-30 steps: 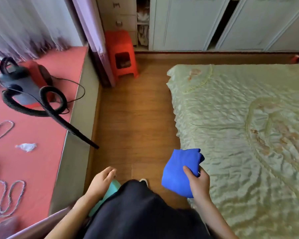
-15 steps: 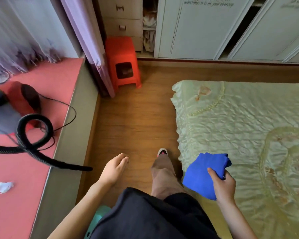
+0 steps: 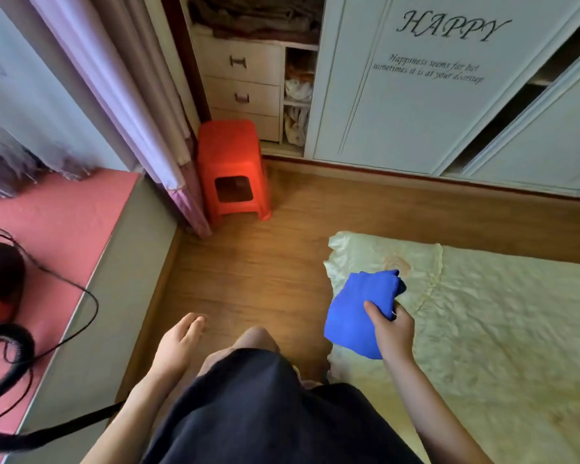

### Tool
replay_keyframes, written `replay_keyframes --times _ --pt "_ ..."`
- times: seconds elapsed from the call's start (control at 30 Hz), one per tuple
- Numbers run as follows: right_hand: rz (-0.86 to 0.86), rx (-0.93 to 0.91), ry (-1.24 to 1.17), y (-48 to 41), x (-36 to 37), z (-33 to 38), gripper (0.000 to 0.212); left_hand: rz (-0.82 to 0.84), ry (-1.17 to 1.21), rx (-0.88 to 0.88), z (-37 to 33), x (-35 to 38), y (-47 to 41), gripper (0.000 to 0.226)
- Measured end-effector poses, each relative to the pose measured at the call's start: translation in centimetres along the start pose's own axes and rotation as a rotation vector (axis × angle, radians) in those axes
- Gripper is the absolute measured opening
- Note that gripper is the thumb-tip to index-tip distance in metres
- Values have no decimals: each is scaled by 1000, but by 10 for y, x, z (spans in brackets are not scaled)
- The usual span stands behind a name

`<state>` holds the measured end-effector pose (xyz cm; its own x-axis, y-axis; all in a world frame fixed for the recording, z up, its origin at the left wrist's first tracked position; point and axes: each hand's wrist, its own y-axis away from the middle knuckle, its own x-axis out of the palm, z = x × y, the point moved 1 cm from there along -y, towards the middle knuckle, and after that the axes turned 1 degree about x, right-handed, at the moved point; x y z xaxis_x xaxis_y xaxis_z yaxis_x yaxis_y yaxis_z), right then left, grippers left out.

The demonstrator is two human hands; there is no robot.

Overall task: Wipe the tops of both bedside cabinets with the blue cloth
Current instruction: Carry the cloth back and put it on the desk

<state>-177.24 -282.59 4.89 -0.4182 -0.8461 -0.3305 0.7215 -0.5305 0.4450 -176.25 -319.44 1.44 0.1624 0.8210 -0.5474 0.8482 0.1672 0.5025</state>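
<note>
- Blue cloth (image 3: 355,316), bunched, hangs over the bed's (image 3: 503,329) near corner, pinched in the right hand (image 3: 390,333), thumb on top.
- Left hand (image 3: 176,346) empty, fingers loosely spread above the wooden floor (image 3: 248,269).
- Open wardrobe shelf (image 3: 297,95) holds crumpled fabric beside closed drawers (image 3: 245,78).

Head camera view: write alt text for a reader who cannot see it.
A person's right hand grips a folded blue cloth over the corner of a bed with a pale green satin cover, while the empty left hand hangs open above the wooden floor. An orange plastic stool stands ahead by a white wardrobe.
</note>
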Motion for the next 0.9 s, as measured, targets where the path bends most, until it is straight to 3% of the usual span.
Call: replay_keyframes --times 0.1,0.3,0.57,0.73,0.9 --pt "28 -26 -12 -59 31 41 16 -45 20 -15 -20 -9 -53 35" --pt "-45 -20 -4 -180 85 99 16 -29 11 -18 -90 -18 -189 21" --pt "-223 45 -39 -296 93 182 14 175 -65 175 -288 -23 -375 28" --pt "-360 116 -83 -345 69 197 27 363 -139 300 -399 18 -448 24" --pt "-503 218 -157 -399 49 195 27 511 -212 336 -478 82 -507 37"
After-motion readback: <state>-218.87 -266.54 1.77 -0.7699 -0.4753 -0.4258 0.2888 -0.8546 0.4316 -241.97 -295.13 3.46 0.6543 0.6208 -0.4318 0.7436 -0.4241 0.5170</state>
